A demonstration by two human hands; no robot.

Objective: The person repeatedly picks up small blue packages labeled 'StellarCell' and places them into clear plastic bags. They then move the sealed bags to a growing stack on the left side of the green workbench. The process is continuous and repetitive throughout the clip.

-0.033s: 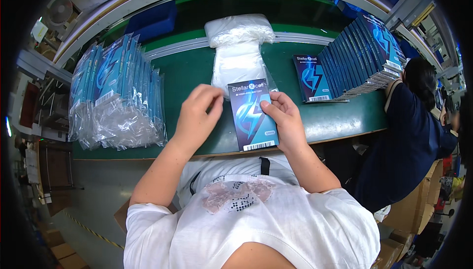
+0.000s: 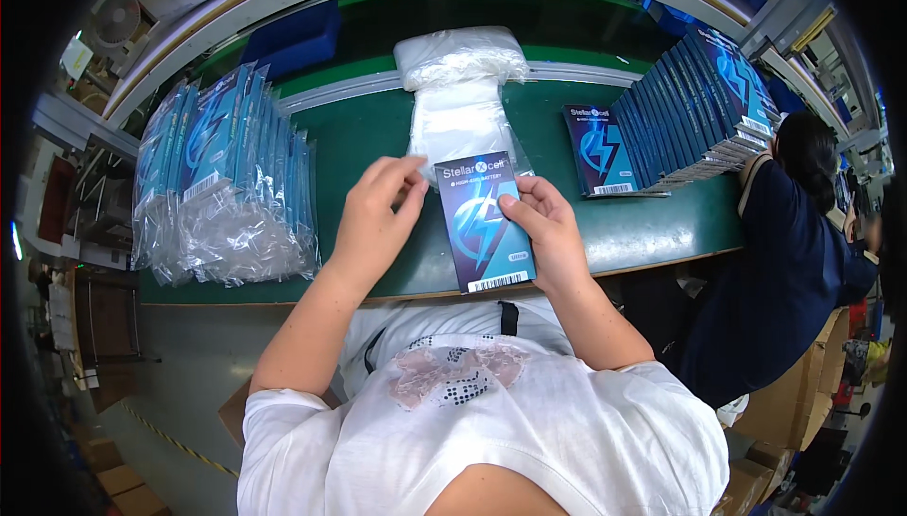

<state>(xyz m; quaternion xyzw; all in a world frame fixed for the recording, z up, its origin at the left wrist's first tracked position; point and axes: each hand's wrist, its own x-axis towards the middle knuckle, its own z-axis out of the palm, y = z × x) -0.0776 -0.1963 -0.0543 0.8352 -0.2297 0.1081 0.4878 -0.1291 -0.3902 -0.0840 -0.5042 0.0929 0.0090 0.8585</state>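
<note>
A flat dark-blue box (image 2: 485, 223) with a light-blue lightning design is upright, front facing me, over the near part of the bench. My right hand (image 2: 548, 230) grips it at its right edge, thumb on the front and fingers partly behind. My left hand (image 2: 385, 202) is to the left of the box, fingers bent and thumb apart from them, with nothing visible in it. Its fingertips are close to the left edge of a stack of clear plastic bags (image 2: 456, 119) lying just behind the box.
At the left, several boxes in clear bags (image 2: 213, 143) stand in a row on the green bench (image 2: 364, 129). Unbagged boxes (image 2: 675, 110) form a long row at the right. Behind is a blue bin (image 2: 293, 39). A co-worker in dark clothing (image 2: 770, 242) sits at the right.
My left fingers have lifted and spread slightly toward the bags. The box in my right hand has shifted very little.
</note>
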